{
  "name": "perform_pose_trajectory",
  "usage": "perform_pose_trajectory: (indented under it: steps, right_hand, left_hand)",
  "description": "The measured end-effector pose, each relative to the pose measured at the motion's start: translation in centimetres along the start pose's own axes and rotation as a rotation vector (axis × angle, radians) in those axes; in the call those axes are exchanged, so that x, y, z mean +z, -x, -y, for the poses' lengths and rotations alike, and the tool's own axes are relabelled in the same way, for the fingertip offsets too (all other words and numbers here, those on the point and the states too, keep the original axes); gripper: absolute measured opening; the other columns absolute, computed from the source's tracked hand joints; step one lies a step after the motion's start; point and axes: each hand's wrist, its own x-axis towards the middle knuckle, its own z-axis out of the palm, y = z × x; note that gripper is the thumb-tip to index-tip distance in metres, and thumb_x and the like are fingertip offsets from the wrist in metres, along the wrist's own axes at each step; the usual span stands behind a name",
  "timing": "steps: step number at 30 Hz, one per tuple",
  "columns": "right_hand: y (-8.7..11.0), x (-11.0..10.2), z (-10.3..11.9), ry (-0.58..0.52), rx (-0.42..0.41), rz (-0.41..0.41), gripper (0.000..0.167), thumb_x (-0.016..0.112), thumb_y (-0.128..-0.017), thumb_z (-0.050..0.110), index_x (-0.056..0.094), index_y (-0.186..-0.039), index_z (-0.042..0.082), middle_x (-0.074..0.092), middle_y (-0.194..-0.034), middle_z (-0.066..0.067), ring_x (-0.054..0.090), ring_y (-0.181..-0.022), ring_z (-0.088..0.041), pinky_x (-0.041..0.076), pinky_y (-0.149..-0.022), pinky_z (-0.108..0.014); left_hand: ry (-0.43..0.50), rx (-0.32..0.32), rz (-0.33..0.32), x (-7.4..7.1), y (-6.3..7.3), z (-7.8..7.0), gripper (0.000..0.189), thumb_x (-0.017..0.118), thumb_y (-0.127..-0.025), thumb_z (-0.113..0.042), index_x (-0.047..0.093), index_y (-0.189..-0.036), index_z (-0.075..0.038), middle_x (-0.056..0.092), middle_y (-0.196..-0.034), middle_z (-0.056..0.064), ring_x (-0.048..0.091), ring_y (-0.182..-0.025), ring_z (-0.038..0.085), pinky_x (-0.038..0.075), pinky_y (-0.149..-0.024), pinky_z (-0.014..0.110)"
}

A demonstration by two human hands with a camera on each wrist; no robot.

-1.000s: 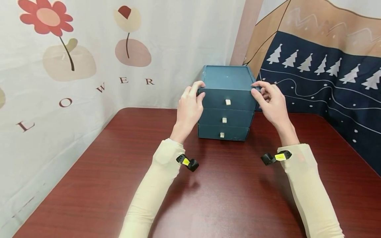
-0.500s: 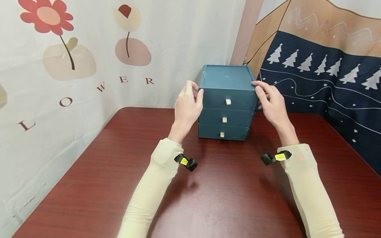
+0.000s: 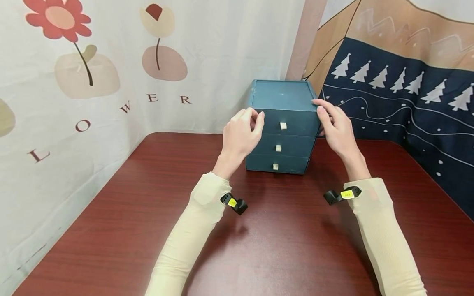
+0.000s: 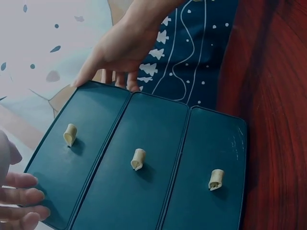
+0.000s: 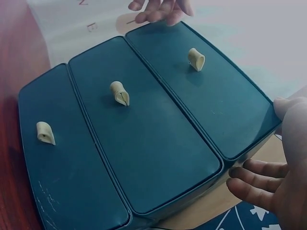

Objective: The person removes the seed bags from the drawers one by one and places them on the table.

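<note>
Three-drawer blue chest (image 3: 292, 130); left hand (image 3: 240, 132) released, near it; right hand (image 3: 338, 129) loose, touching it.

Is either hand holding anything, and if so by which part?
Nothing appears held. The right hand touches the blue cabinet at its upper right front corner; the left hand is near the top drawer's left end.

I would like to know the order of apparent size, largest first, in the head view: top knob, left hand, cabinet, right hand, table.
1. Table
2. Cabinet
3. Left hand and right hand: too alike to rank
4. Top knob
</note>
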Motion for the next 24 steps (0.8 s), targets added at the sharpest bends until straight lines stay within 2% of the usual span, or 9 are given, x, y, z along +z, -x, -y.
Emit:
perform_pose_trajectory:
  steps: [7,14,24]
  right_hand:
    - [-0.1,0.0,-0.1,-0.004,0.001,0.01,0.042,0.044,-0.108,0.041,0.059,-0.142,0.023,0.051,-0.101,-0.006,0.054,-0.059,-0.007,0.045,-0.062,-0.018]
    - [-0.1,0.0,-0.3,-0.007,-0.002,0.016,0.043,0.043,-0.108,0.042,0.058,-0.144,0.023,0.05,-0.101,-0.006,0.054,-0.059,-0.007,0.045,-0.063,-0.02]
    - [-0.1,0.0,-0.3,-0.014,0.011,0.029,0.044,0.043,-0.108,0.042,0.056,-0.146,0.025,0.05,-0.1,-0.007,0.054,-0.061,-0.008,0.045,-0.063,-0.02]
  left_hand:
    - [0.0,-0.014,0.11,0.4,0.1,-0.2,0.031,0.051,-0.105,-0.034,0.068,-0.09,-0.013,0.059,-0.079,0.0,0.055,-0.069,0.014,0.046,-0.061,0.035]
    - [0.082,-0.043,0.238,0.6,0.0,-0.1,0.033,0.05,-0.105,-0.038,0.07,-0.098,-0.013,0.058,-0.078,-0.001,0.053,-0.072,0.014,0.044,-0.063,0.033]
    - [0.128,-0.071,0.353,1.8,0.2,-0.4,0.038,0.047,-0.106,-0.042,0.071,-0.104,-0.013,0.06,-0.079,-0.001,0.055,-0.074,0.013,0.045,-0.065,0.031]
